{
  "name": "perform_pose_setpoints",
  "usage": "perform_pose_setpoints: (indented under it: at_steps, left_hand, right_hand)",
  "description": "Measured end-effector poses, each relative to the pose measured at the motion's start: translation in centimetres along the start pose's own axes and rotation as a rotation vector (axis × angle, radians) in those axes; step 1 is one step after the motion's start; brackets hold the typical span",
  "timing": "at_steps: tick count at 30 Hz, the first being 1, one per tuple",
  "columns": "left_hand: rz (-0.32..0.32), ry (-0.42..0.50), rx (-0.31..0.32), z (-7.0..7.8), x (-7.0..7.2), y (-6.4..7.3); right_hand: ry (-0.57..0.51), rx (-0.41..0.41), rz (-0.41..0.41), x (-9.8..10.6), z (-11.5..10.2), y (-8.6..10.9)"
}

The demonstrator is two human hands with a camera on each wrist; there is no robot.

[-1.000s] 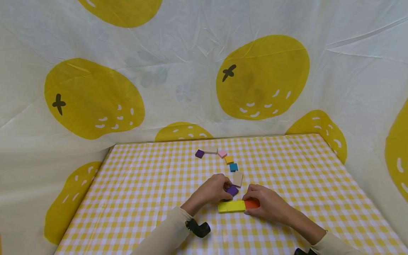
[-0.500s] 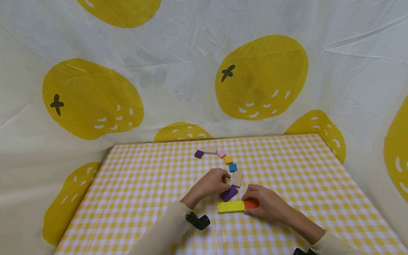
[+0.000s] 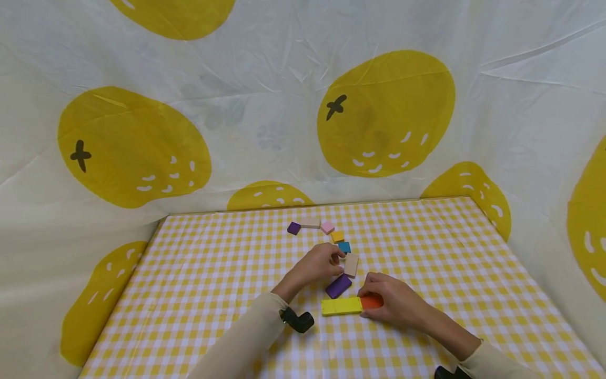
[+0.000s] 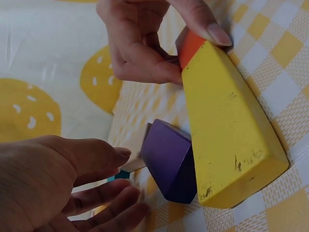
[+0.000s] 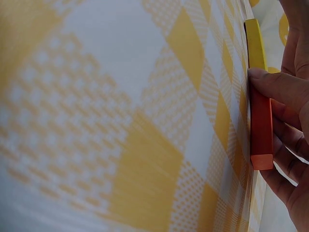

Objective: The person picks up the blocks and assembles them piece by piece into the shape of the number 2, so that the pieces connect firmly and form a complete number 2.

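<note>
My right hand (image 3: 395, 296) pinches an orange block (image 3: 372, 301) between thumb and fingers. End to end with it lies a long yellow block (image 3: 341, 306), scuffed in the left wrist view. Just beyond the yellow block, a purple block (image 3: 338, 286) lies at a slant, one corner close to a plain wooden block (image 3: 352, 265). Beside that wooden block is my left hand (image 3: 316, 265), fingers loosely bent and nothing between them. In the left wrist view its thumb tip overlaps the wooden block's edge. A blue block (image 3: 345, 247) shows past its fingertips.
The row curves on away to the back left: an orange-yellow block (image 3: 337, 237), a pink block (image 3: 327, 227), another wooden block (image 3: 310, 223) and a small purple block (image 3: 293, 228). They lie on a yellow-checked tablecloth (image 3: 213, 273). A fruit-print curtain (image 3: 270, 121) hangs behind.
My left hand has let go of the nearer purple block, which now lies turned and further left. The hand has moved away toward the wooden block. My right hand stays at the orange block.
</note>
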State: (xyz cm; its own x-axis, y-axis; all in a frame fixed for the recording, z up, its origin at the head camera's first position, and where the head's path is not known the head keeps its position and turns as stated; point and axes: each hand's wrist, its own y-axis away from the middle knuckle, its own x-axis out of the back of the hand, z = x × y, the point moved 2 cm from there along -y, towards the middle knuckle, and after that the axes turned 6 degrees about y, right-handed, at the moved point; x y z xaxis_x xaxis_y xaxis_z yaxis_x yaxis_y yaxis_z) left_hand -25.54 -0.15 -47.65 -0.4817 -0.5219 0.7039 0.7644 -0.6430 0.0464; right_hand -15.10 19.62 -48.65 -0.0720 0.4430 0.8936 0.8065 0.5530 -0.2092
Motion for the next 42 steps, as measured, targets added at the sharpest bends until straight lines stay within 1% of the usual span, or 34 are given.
perform_pose_setpoints:
  at_steps: [4, 6, 8, 10, 13, 14, 16, 20, 22, 25, 27, 32, 34, 37, 42]
  left_hand:
    - [0.012, -0.033, -0.038, 0.1, -0.2, 0.3]
    - [0.008, -0.063, -0.075, 0.4, -0.3, 0.7]
    - [0.004, -0.119, -0.137, 0.7, -0.5, 1.2]
    - [0.006, -0.201, -0.214, 1.2, -0.7, 1.7]
    - [0.033, -0.307, -0.33, 2.0, -0.9, 2.5]
    - [0.042, -0.33, -0.355, 2.3, -1.0, 2.7]
    - [0.054, -0.34, -0.382, 2.7, -1.2, 3.1]
    - [0.069, -0.317, -0.393, 3.2, -1.8, 3.9]
    - [0.082, -0.308, -0.409, 3.4, -2.2, 4.2]
    - [0.09, -0.308, -0.431, 3.5, -2.9, 4.4]
    - [0.088, -0.33, -0.438, 3.5, -3.4, 4.4]
    - [0.057, -0.434, -0.457, 3.8, -4.4, 4.4]
    - [0.04, -0.458, -0.463, 4.0, -4.6, 4.5]
    - [0.023, -0.48, -0.454, 4.4, -4.8, 4.6]
    - [0.027, -0.534, -0.442, 5.0, -5.3, 4.6]
  right_hand:
    - [-0.003, 0.001, -0.002, 0.0, -0.1, -0.1]
    - [-0.003, 0.005, -0.002, 0.0, -0.1, -0.1]
    - [-0.003, 0.01, 0.0, 0.0, 0.0, -0.1]
    - [-0.002, 0.014, 0.0, 0.0, 0.0, -0.1]
    - [0.01, 0.015, -0.003, 0.1, 0.0, -0.1]
    - [0.012, 0.013, -0.006, 0.1, 0.0, -0.1]
    - [0.012, 0.009, -0.015, 0.2, 0.0, -0.1]
    - [-0.017, 0.013, -0.044, 0.6, 0.0, 0.0]
    - [-0.031, 0.029, -0.054, 1.0, 0.1, 0.1]
    - [-0.022, 0.063, -0.062, 1.8, 0.3, 0.2]
    - [-0.012, 0.084, -0.07, 2.6, 0.6, 0.2]
    - [0.004, 0.086, -0.094, 4.5, 1.5, 0.0]
    - [0.015, 0.094, -0.084, 5.0, 1.8, -0.1]
    - [0.038, 0.106, -0.057, 5.5, 2.2, -0.3]
    - [0.053, 0.072, -0.058, 6.1, 2.5, -0.7]
